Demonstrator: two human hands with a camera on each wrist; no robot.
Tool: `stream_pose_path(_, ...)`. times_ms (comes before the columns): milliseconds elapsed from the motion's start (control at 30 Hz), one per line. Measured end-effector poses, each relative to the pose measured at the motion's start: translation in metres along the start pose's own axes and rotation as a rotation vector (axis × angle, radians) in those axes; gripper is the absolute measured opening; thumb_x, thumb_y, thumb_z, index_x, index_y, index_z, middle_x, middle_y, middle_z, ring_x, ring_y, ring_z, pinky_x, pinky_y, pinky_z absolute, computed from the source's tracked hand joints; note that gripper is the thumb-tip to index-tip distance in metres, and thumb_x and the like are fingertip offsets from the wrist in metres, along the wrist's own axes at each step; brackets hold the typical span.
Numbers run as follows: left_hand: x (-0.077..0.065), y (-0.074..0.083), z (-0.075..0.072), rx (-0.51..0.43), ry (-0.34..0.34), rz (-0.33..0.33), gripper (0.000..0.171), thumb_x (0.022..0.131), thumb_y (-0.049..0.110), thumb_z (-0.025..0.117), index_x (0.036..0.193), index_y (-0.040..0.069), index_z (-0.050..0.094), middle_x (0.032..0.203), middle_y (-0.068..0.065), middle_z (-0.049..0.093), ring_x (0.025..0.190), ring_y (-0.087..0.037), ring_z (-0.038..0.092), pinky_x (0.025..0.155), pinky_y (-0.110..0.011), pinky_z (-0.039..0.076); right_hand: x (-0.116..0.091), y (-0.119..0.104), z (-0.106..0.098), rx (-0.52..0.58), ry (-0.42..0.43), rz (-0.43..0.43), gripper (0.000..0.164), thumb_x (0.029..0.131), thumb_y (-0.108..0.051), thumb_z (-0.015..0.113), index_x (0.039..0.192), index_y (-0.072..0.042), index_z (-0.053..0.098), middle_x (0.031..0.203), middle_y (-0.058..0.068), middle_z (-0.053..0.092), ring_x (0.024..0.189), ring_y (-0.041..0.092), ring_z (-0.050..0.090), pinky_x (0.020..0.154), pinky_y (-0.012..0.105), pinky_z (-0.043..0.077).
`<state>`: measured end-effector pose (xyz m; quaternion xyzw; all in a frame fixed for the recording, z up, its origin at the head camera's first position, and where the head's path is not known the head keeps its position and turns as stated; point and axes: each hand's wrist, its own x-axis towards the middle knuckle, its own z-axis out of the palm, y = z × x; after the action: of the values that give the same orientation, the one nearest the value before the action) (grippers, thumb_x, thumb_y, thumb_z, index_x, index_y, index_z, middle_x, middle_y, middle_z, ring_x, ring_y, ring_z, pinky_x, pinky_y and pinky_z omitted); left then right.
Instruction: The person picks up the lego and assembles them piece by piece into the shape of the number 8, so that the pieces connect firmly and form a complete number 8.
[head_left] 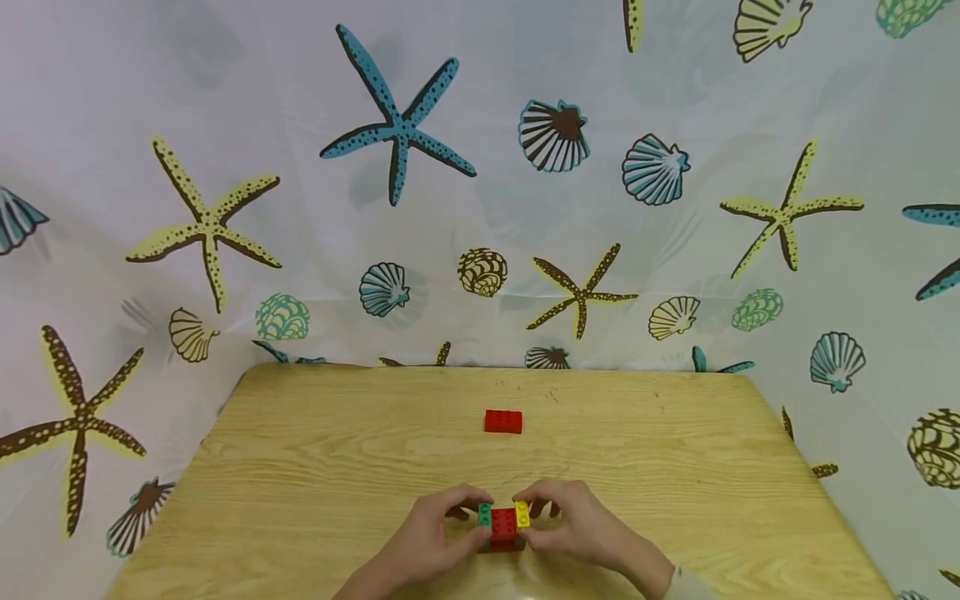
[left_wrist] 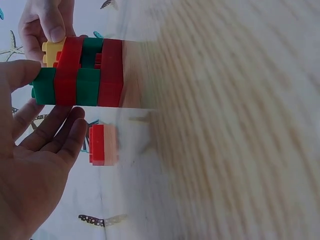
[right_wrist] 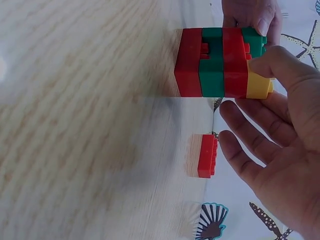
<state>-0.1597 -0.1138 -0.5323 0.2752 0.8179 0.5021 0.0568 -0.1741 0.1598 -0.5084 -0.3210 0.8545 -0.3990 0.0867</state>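
A small tower of toy building bricks stands on the table near the front edge. Its base is a red brick [left_wrist: 111, 75], with two green bricks [left_wrist: 88, 86] spaced apart above it and another red brick [head_left: 504, 522] across them. On top, a small green brick [head_left: 484, 514] sits at the left end and a small yellow brick [head_left: 522, 514] at the right end. My left hand [head_left: 435, 533] pinches the top green brick between thumb and fingers. From the other side, my right hand [head_left: 576, 523] pinches the yellow brick. Red studs show between these two.
Farther back on the wooden table [head_left: 337, 450] lies a loose red brick [head_left: 503, 421], studs up, beyond the tower. A white curtain [head_left: 480, 208] printed with starfish and shells hangs behind the table and along both sides.
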Motion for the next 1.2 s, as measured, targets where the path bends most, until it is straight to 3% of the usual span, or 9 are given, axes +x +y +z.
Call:
stream_pose_path(333, 0.013, -0.01, -0.006, -0.003, 0.047, -0.033, 0.036, 0.103, 0.03, 0.07, 0.131, 0.007, 0.068, 0.124, -0.002, 0.075, 0.114, -0.021, 0.07, 0.097, -0.038, 0.059, 0.02, 0.004, -0.005, -0.006, 0.011, 0.042, 0.037, 0.093, -0.022, 0.08, 0.126, -0.007, 0.073, 0.116, 0.002, 0.076, 0.096, 0.017, 0.069, 0.081, 0.028, 0.055)
stream_pose_path(467, 0.016, -0.012, -0.007, -0.022, 0.046, -0.052, 0.034, 0.103, 0.029, 0.071, 0.13, 0.008, 0.069, 0.122, -0.002, 0.075, 0.112, -0.02, 0.071, 0.096, -0.036, 0.059, 0.025, 0.012, -0.009, 0.067, 0.004, 0.056, 0.04, 0.095, -0.026, 0.079, 0.129, -0.006, 0.072, 0.12, 0.006, 0.076, 0.099, 0.02, 0.07, 0.08, 0.026, 0.055)
stream_pose_path(600, 0.017, -0.012, -0.006, -0.042, 0.04, -0.05, 0.034, 0.102, 0.028, 0.071, 0.13, 0.008, 0.068, 0.122, -0.003, 0.075, 0.11, -0.019, 0.071, 0.095, -0.034, 0.059, 0.034, 0.023, -0.015, 0.146, 0.061, 0.098, 0.041, 0.1, -0.029, 0.073, 0.132, -0.005, 0.07, 0.125, 0.014, 0.073, 0.102, 0.019, 0.069, 0.084, 0.027, 0.055)
stream_pose_path(867, 0.019, -0.01, -0.005, -0.076, 0.01, -0.061, 0.035, 0.103, 0.028, 0.069, 0.132, 0.007, 0.067, 0.125, -0.006, 0.073, 0.11, -0.019, 0.071, 0.095, -0.03, 0.058, 0.061, 0.045, -0.022, -0.013, 0.228, 0.141, 0.039, 0.1, -0.021, 0.072, 0.135, -0.002, 0.067, 0.131, 0.017, 0.07, 0.098, 0.02, 0.068, 0.081, 0.026, 0.055)
stream_pose_path(1200, 0.014, -0.006, -0.007, -0.105, 0.019, -0.067, 0.034, 0.103, 0.027, 0.07, 0.131, 0.007, 0.067, 0.127, -0.007, 0.073, 0.111, -0.025, 0.071, 0.094, -0.032, 0.058, 0.091, 0.059, -0.017, -0.049, 0.249, 0.21, 0.046, 0.098, -0.015, 0.074, 0.14, -0.003, 0.063, 0.138, 0.016, 0.065, 0.096, 0.019, 0.067, 0.082, 0.034, 0.058)
